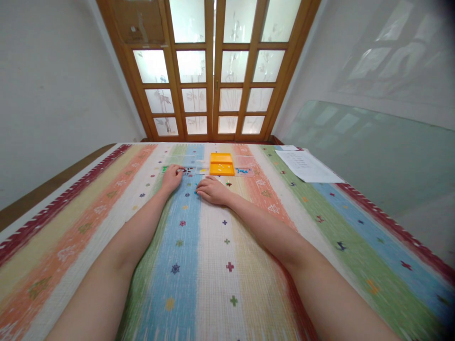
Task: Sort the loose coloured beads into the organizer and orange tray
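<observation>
My left hand (172, 178) reaches into the left end of a row of clear plastic boxes, its fingers drawn together over small dark red pieces (188, 170). Whether a piece sits between those fingertips is too small to see. Green pieces (164, 169) lie just left of that hand. On the cloth in front of the boxes rests my right hand (213, 190), fingers bent and close together. A tiny blue piece (196, 189) shows at its fingertips. Behind it stands an opened orange case (222, 157) with small white pieces (223, 166) in its near half.
Blue pieces (243, 171) fill a clear box right of the orange case, and yellow pieces (203, 171) lie left of it. A few small pieces (228, 183) are on the striped tablecloth (213, 265). Paper sheets (307, 166) lie at the far right, near a glass panel (355, 142).
</observation>
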A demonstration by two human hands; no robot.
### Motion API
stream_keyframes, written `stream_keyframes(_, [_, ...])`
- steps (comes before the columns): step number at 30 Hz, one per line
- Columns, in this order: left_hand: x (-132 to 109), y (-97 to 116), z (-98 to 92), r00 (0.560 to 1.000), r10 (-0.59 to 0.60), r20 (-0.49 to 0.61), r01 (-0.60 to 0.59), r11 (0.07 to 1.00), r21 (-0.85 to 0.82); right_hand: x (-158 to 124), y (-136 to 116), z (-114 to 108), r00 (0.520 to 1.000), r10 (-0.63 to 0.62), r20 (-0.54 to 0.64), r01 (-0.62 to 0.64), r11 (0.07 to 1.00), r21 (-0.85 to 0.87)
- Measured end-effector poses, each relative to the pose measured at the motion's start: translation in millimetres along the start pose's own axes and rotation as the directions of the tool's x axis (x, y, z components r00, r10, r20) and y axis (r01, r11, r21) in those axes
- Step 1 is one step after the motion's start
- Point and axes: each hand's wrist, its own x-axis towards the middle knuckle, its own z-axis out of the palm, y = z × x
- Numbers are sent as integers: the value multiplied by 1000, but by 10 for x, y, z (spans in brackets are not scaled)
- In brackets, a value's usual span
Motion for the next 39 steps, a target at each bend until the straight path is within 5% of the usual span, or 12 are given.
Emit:
stream_keyframes(15, [-7,50,-20,999,17,31,-17,1000,0,14,43,37,1000,23,-16,-23,999,-25])
stream_keyframes(26, [-14,68,-22,999,-2,35,3,1000,-5,-8,207,-82,971,118,-208,-129,991,-40])
stream_keyframes(32, [-18,79,-32,999,-8,38,8,1000,3,-275,753,-373,880,336,-335,-370,928,-40])
stream_keyframes(39, [-22,77,-34,999,11,34,-11,1000,-3,-721,1271,-458,709,561,-427,-639,767,-54])
